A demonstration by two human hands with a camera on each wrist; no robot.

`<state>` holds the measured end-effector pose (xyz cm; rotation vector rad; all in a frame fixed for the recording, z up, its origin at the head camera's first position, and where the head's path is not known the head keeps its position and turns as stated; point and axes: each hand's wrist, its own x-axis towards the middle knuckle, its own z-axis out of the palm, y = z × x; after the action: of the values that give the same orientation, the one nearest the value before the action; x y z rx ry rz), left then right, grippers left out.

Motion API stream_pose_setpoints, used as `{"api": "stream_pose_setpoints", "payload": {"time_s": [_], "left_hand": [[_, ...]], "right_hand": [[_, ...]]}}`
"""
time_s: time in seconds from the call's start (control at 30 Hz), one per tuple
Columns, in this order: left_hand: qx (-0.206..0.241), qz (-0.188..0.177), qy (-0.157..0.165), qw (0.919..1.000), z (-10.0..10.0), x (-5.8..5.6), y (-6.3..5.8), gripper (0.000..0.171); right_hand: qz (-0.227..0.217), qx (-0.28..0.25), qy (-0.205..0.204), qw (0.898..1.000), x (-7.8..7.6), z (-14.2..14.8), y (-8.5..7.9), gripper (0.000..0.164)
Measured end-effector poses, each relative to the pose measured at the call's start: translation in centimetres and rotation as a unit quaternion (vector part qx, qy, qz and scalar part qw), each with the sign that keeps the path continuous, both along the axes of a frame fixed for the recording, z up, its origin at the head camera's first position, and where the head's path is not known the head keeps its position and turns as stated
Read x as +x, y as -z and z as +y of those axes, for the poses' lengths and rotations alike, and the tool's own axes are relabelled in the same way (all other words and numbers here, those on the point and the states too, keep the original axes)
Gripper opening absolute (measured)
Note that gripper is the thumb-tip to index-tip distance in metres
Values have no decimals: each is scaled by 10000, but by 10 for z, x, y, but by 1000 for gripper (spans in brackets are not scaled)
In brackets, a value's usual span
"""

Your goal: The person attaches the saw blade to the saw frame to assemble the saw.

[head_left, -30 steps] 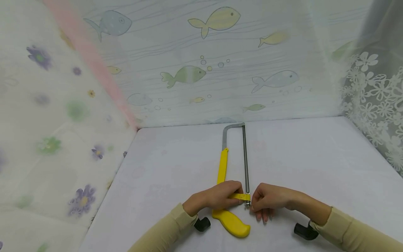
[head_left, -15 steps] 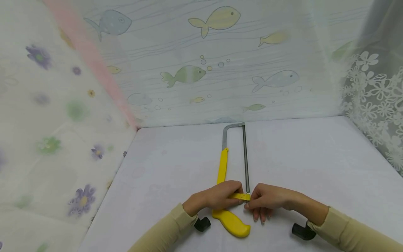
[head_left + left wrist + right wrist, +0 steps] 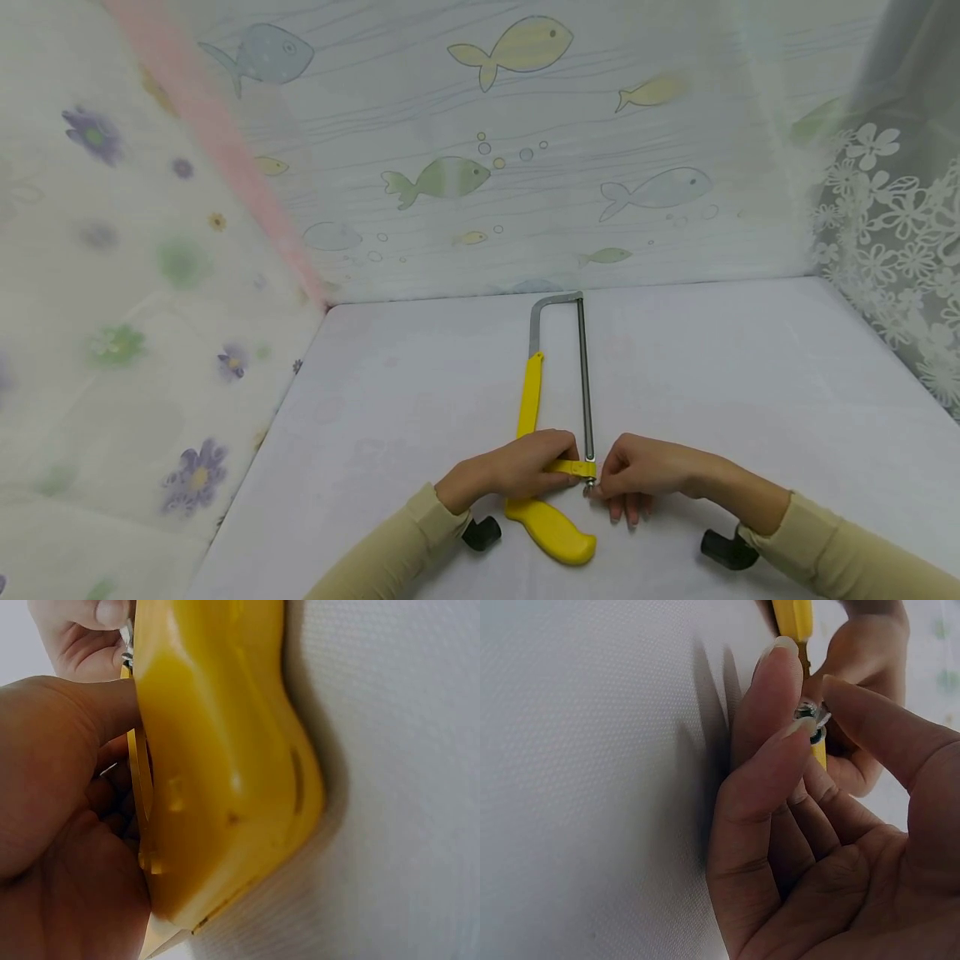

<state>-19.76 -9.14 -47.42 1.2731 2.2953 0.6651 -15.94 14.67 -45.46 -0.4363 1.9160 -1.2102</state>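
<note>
A hacksaw (image 3: 530,392) lies flat on the white table, its silver frame end pointing away and its yellow handle (image 3: 555,533) nearest me. My left hand (image 3: 521,468) grips the yellow crosspiece (image 3: 573,468) at the near end of the blade (image 3: 586,383), thumb on one side and fingers on the other. Just below that crosspiece is a small metal wing nut (image 3: 588,490). My right hand (image 3: 648,469) pinches it between thumb and index fingertips; in the right wrist view the wing nut (image 3: 823,718) shows partly between them. The other right fingers curl loosely near the tabletop.
White cloth covers the table (image 3: 420,367). Behind it hangs a fish-print curtain (image 3: 360,125), with a flowered one (image 3: 135,275) on the left and lace (image 3: 892,192) on the right. Black wrist mounts (image 3: 482,534) sit under both sleeves.
My right fingertips moved left over the wing nut, covering it, then shifted back right, and the nut shows again, turned differently. My left hand and the hacksaw stayed in place.
</note>
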Motion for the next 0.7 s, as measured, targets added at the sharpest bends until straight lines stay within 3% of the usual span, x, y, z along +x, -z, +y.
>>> {"api": "stream_pose_setpoints", "payload": {"time_s": [0.5,0.7], "left_hand": [[44,66,56,10000,1,-2,0,11],[24,-1,50,10000,0,-1,1,10]], "right_hand": [[108,-248,-34,9996,-1,-1,1,18],[-50,-87,74,9999,1,-6,1,30]]}}
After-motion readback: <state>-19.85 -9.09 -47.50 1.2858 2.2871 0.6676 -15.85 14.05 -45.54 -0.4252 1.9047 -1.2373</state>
